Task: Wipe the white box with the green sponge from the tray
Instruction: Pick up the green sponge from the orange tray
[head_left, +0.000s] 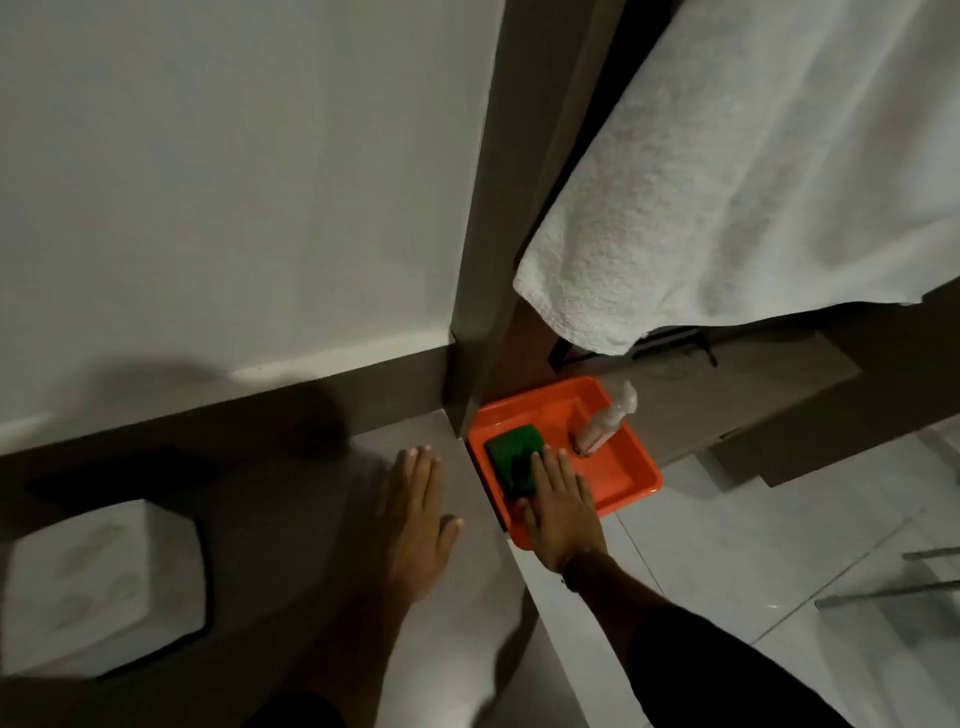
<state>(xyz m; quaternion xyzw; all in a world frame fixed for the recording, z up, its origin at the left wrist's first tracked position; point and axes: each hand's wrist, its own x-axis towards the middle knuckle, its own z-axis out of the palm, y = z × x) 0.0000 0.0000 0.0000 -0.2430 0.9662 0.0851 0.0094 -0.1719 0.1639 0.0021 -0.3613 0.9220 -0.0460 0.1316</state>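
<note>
A green sponge (511, 449) lies in the left part of an orange tray (631, 467) on the floor by a brown door frame. My right hand (558, 501) reaches over the tray with fingers stretched flat; its fingertips touch the sponge's near right edge and its thumb is beside the sponge, not closed around it. My left hand (415, 512) rests flat and open on the grey surface left of the tray, holding nothing. The white box (98, 587), squarish with rounded sides, stands at the lower left, well apart from both hands.
A small pale spray bottle (605, 421) stands in the tray's right half. A white towel (753, 171) hangs above the tray at the upper right. A brown door frame post (483, 260) rises beside the tray. Metal legs (893, 587) show at the right edge.
</note>
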